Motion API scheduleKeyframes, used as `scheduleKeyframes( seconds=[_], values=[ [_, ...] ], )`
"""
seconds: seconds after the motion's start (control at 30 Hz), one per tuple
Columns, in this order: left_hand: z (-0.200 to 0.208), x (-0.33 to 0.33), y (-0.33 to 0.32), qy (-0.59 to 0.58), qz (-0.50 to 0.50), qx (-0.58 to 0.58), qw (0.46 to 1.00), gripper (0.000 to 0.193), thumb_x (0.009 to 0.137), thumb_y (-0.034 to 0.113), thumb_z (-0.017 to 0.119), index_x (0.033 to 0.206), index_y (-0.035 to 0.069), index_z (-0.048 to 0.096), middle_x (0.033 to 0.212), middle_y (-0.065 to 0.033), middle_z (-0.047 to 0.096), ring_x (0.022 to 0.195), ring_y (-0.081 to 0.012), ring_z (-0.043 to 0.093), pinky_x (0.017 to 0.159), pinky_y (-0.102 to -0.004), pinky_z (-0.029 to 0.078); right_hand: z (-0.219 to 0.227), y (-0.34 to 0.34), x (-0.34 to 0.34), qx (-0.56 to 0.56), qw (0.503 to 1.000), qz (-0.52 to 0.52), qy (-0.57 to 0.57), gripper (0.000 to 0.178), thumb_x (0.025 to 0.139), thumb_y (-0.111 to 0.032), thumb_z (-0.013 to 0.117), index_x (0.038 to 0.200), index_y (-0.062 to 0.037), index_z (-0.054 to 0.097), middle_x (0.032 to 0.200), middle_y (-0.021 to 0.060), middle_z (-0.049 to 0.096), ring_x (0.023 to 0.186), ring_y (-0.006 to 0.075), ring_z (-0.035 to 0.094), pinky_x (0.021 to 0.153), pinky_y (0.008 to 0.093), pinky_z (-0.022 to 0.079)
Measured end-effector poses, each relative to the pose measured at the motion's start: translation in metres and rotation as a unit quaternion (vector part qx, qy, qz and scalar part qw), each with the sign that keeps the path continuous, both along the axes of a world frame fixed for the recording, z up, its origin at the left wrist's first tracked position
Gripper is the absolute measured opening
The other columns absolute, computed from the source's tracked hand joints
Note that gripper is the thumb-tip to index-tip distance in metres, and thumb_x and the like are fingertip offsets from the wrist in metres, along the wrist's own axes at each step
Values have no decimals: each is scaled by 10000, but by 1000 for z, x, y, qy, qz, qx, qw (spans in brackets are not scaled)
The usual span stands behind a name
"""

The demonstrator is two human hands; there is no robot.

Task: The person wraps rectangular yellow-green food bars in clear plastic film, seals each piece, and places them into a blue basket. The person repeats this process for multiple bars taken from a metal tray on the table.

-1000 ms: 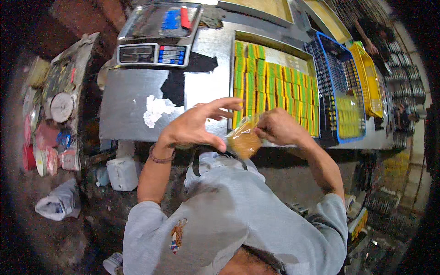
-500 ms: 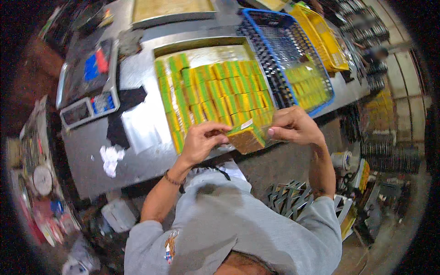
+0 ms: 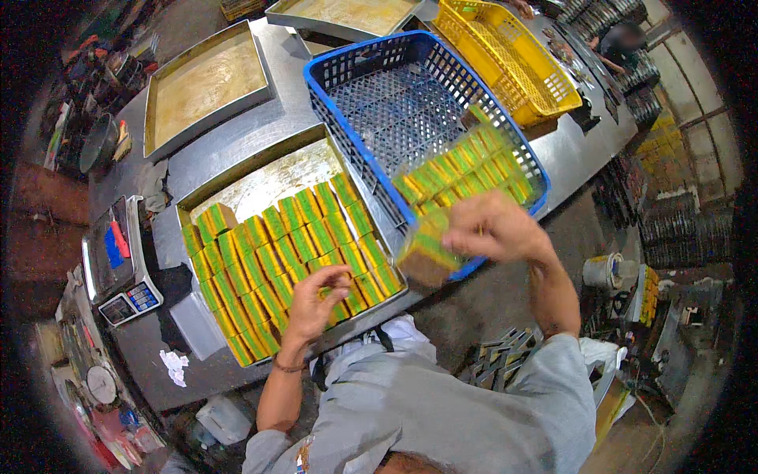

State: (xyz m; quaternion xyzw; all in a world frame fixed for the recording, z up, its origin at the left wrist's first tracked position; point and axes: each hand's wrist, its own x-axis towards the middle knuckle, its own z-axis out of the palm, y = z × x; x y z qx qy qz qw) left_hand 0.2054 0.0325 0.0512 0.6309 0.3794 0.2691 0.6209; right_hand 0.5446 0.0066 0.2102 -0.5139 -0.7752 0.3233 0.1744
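Note:
My right hand point(image 3: 493, 227) grips a block of green-and-yellow layered cake point(image 3: 430, 254) with a brown underside, blurred by motion, at the near rim of the blue plastic basket point(image 3: 379, 178). Similar cake pieces point(image 3: 466, 170) stand in rows in the basket's near half. My left hand point(image 3: 320, 304) hovers over the near edge of a metal tray point(image 3: 268, 170), its thumb and fingers bent but apart, with nothing seen between them. Tight rows of green, yellow and brown cake pieces point(image 3: 292, 237) fill much of that tray; its far end shows bare, greasy metal.
A yellow plastic basket point(image 3: 505, 55) stands beyond the blue one. Another shallow tray point(image 3: 207, 83) lies at the far left of the steel table. At the left are a digital scale point(image 3: 118, 265), a clear plastic sheet point(image 3: 197, 325) and crumpled white paper point(image 3: 174, 367).
The cake block, held between both hands before, has gone right to the blue basket in my right hand. My left hand has let go of it. The view has swung rightward.

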Motion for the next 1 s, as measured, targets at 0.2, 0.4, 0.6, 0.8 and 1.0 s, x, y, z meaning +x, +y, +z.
scheduleKeyframes(
  seconds=[0.2, 0.4, 0.6, 0.8, 1.0],
  values=[
    [-23, -34, -20, 43, 161, -50, 985, 438, 885, -10, 710, 1315, 27, 638, 1053, -73, 697, 957, -169, 670, 874, -320, 545, -7, 114, 133, 130, 972, -160, -114, 312, 944, -299, 714, 791, -28, 713, 711, 116, 647, 692, 234, 641, 678, 377, 497],
    [-21, -54, -42, 77, 269, -95, 955, 473, 902, -7, 698, 1362, 14, 591, 1035, -57, 675, 909, -141, 645, 834, -306, 538, -96, 207, 251, 82, 933, -196, -291, 352, 918, -341, 703, 783, -16, 714, 714, 174, 671, 693, 319, 663, 665, 442, 512],
    [-21, -54, -38, 113, 280, -72, 951, 475, 913, 5, 697, 1373, 2, 578, 1028, -55, 671, 893, -124, 636, 806, -296, 538, -193, 227, 328, -11, 872, -130, -471, 320, 850, -306, 739, 855, 13, 710, 891, 239, 716, 860, 412, 710, 777, 508, 569],
    [-17, -66, -42, 126, 315, -66, 938, 490, 911, 47, 709, 1380, -6, 580, 1036, -68, 681, 931, -148, 654, 849, -327, 542, -112, 238, 214, 119, 806, -216, -539, 511, 708, -309, 861, 1144, -91, 708, 1212, 151, 679, 1106, 346, 667, 894, 513, 545],
    [-3, -67, -50, 155, 337, -87, 924, 523, 898, 38, 718, 1398, -5, 572, 1020, -72, 695, 997, -177, 667, 912, -337, 530, -270, 272, 273, 64, 798, 13, -599, 188, 805, -245, 712, 942, -127, 761, 964, 80, 708, 971, 309, 700, 838, 515, 534]
  ],
)
